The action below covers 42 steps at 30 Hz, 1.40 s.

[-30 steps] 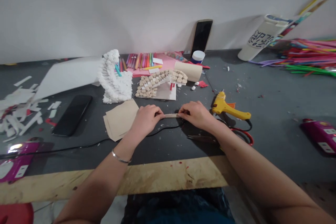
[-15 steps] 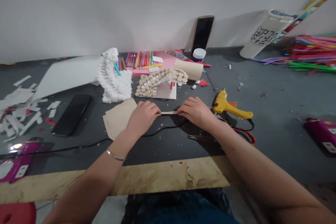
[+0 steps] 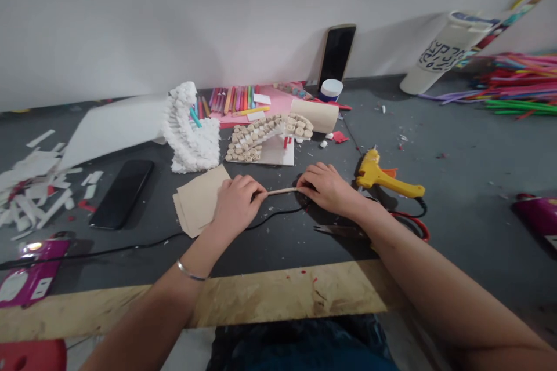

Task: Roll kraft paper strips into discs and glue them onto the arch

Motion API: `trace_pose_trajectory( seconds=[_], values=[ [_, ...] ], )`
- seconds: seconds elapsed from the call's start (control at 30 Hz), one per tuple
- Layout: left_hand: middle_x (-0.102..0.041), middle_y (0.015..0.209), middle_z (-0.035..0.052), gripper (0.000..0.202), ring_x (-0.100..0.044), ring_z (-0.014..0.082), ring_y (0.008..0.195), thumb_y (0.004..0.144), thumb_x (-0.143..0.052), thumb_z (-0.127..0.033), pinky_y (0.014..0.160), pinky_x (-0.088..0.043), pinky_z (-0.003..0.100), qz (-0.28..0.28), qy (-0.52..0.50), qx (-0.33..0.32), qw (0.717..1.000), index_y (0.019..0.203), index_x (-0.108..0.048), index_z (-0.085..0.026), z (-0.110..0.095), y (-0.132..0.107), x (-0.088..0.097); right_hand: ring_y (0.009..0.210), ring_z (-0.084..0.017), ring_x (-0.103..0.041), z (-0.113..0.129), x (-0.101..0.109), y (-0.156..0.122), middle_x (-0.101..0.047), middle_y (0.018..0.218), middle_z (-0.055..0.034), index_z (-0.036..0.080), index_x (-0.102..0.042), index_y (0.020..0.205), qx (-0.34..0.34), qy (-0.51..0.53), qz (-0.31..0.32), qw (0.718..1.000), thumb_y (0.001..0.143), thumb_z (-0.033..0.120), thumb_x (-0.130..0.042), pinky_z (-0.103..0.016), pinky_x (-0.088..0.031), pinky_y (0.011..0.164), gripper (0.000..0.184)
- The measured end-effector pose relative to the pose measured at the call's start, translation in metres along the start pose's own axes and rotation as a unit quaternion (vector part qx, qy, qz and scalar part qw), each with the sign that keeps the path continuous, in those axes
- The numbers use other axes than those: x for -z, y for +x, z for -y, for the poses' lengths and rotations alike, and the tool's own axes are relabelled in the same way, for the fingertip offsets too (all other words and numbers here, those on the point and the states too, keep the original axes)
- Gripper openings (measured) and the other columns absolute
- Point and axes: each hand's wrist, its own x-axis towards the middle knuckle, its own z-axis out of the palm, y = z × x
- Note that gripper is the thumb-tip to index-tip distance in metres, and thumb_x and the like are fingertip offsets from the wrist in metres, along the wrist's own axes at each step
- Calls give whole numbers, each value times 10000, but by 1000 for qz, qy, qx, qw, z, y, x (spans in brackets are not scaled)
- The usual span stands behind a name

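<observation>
Between my two hands runs a thin, tan rolled paper strip (image 3: pixel 282 191). My left hand (image 3: pixel 238 200) pinches its left end, and my right hand (image 3: pixel 325 186) pinches the right end; the fingers of both are closed. Under and beside my left wrist lie tan paper sheets (image 3: pixel 199 197). Just beyond the hands stands a small arched model (image 3: pixel 261 138) covered in rolled paper coils. Left of that is a white, textured, stair-like model (image 3: pixel 189 133). To the right of my right hand rests a yellow glue gun (image 3: pixel 387 177).
Scissors (image 3: pixel 339 232) lie partly under my right forearm. A black cord (image 3: pixel 148 245) crosses the table. A dark phone (image 3: pixel 122 194) and white scraps (image 3: pixel 37 185) lie left. Behind are markers (image 3: pixel 232 99), a cardboard tube (image 3: pixel 314 116), a leaning phone (image 3: pixel 337 57) and a white tumbler (image 3: pixel 444 55).
The strip has tilted slightly, its left end now a little lower, and looks rounder. Both hands keep their pinch, with small finger movements. The whole view has shifted slightly.
</observation>
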Motion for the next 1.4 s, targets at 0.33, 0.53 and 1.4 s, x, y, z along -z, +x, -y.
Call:
trace_pose_trajectory(
  seconds=[0.33,0.53,1.4],
  values=[
    [-642,832,7,152,-550,216,889,829,-630,-274,785,-306,375,26,-14,85,996,688,-632,-216,-8,9,-2,877,-215,-543,1,-4,3,-664,857,-24,210,-654,796,-63,36,-18,997,861,247,-615,-345,-291,775,85],
    [-621,855,6,72,-560,211,887,801,-656,-254,786,-321,367,38,-19,109,993,747,-625,-218,-8,14,0,893,-217,-552,3,-4,6,-667,853,-14,217,-648,773,-126,63,-7,990,816,244,-644,-326,-261,739,51],
    [-593,901,100,165,-540,245,908,936,-418,-153,763,-411,351,22,129,-142,981,864,-566,-163,-33,27,-4,902,-224,-557,4,8,2,-679,891,-84,179,-661,880,46,-51,-41,997,923,216,-525,-350,-298,808,147]
  ],
)
